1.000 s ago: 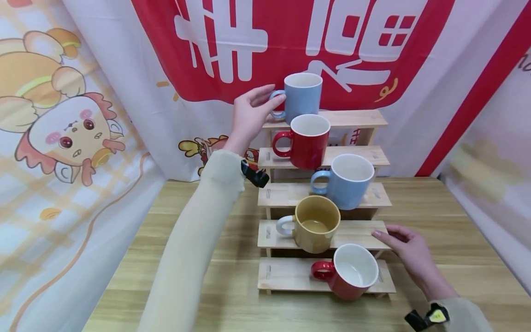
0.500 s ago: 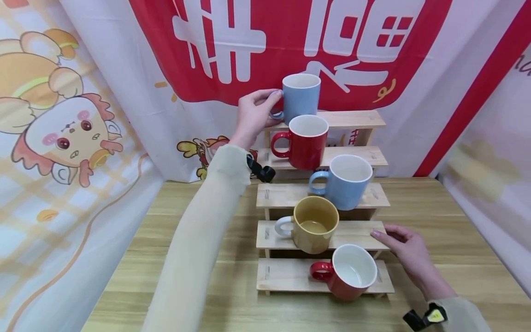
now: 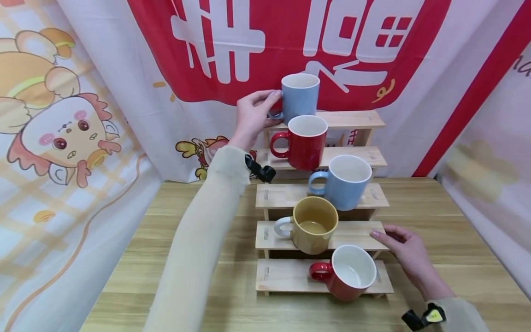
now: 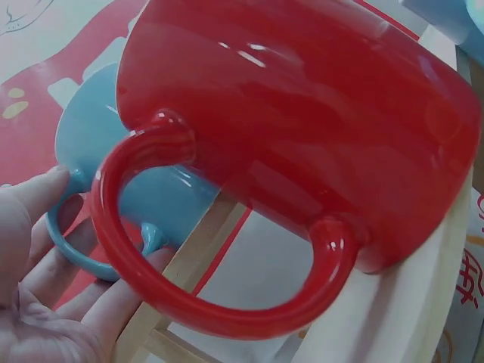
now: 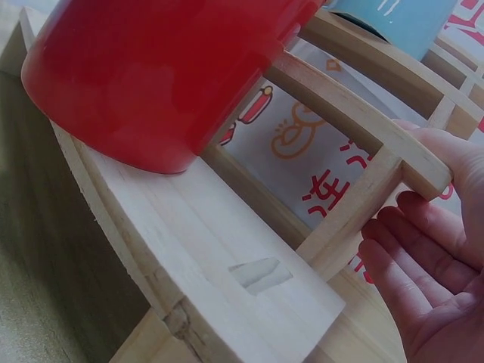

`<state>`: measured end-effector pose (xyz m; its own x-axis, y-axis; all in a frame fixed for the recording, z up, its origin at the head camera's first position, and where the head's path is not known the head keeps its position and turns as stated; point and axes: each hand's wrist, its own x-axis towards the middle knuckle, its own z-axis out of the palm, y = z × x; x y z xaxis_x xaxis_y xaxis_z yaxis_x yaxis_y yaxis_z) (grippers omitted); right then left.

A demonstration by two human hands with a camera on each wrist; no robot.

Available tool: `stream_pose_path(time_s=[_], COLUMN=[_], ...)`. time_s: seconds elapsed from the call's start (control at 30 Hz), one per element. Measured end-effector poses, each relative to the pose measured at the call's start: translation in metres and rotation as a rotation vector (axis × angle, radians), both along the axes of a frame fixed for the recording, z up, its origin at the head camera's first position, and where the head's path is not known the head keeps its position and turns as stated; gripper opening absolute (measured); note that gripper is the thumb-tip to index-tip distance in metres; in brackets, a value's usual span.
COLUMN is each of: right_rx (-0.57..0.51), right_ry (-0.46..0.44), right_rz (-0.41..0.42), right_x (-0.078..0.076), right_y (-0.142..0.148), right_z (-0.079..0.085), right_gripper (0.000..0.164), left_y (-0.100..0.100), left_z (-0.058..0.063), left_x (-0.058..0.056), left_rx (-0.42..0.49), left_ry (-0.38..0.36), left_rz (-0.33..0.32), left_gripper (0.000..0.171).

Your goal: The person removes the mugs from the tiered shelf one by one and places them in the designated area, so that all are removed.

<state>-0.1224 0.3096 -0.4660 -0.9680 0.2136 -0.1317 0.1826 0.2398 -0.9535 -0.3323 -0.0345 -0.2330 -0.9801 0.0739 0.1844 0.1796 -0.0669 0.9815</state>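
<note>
The left hand [image 3: 254,113] is partly closed, its thumb and fingers about the handle [image 4: 76,257] of the upper blue mug [image 3: 299,99] at the rack's top left. The grip looks light, so a sideways tug could twist the mug or tip it off the narrow shelf; how fully its base rests there is hidden. The black wrist mount [image 3: 267,174] sits near the upper red mug [image 3: 306,150], whose handle it might catch if the arm drops. The right hand [image 3: 410,258] has its thumb over the end of the rack [image 3: 280,276], fingers loosely curled below; a jerk there could shake everything. The lower blue mug [image 3: 346,189], yellow mug [image 3: 313,240] and lower red mug [image 3: 344,288] stand upright; the last, close to the front edge, might slide onto the counter [image 3: 137,276].
</note>
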Motion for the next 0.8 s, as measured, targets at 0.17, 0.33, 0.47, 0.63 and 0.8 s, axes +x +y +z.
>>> stream_pose_path(time_s=[0.17,0.33,0.47,0.63,0.8], right_rx=[0.005,0.020,0.002,-0.004,-0.021], right_ry=[0.003,-0.021,-0.015,-0.019,-0.019], right_rz=[0.000,0.004,0.004,0.007,0.001], right_x=[0.000,0.000,0.000,0.001,0.001], right_y=[0.000,-0.001,-0.002,-0.002,-0.002], right_z=[0.000,0.000,0.001,0.003,0.003], right_gripper=[0.038,0.043,0.041,0.037,0.031], left_y=[-0.003,-0.014,-0.032,-0.062,-0.098], left_z=[-0.004,-0.004,0.002,0.006,-0.002], left_x=[-0.003,0.001,0.010,0.023,0.032], left_rx=[0.033,0.081,0.109,0.145,0.173], left_ry=[0.009,0.068,0.122,0.145,0.135], left_rz=[-0.007,0.011,0.069,0.114,0.155], left_gripper=[0.038,0.042,0.041,0.043,0.046])
